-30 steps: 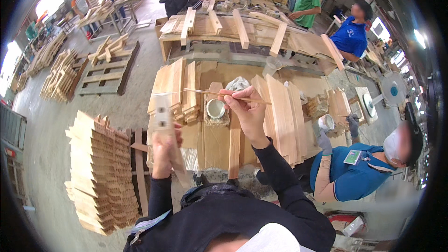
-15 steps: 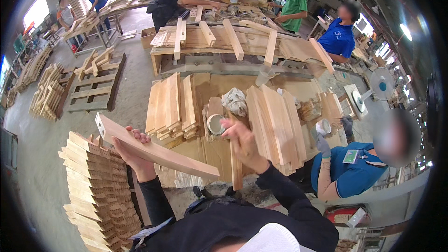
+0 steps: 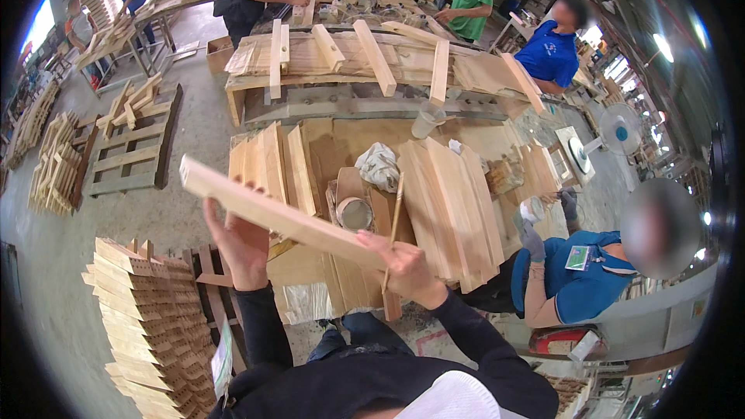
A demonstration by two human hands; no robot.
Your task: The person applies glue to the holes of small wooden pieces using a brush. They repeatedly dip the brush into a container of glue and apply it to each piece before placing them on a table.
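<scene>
A long pale wooden bar [image 3: 272,213] slants across in front of me, its upper end to the left. My left hand [image 3: 244,244] supports it from below near that end, thumb apart and fingers partly hidden behind the wood. At the bar's lower end, my right hand [image 3: 410,270] is closed round a thin wooden stick [image 3: 397,206] that points upward; its fingers touch the bar. Whether the stick ends in a brush cannot be made out. Just beyond, a small round cup [image 3: 355,214] stands among wood pieces, with a crumpled whitish cloth [image 3: 378,167] behind it.
Planks lie on the cardboard-covered table in a left stack [image 3: 264,157] and a right stack [image 3: 450,209]. A tall stack of wood pieces [image 3: 140,318] stands at my lower left. To my right, a gloved co-worker [image 3: 578,271] holds a white cup [image 3: 531,208]. Others work at the far bench [image 3: 240,85].
My right hand has come from near the cup to the bar's lower end, now with the thin stick in it. The bar has turned in my left hand, and the view has shifted.
</scene>
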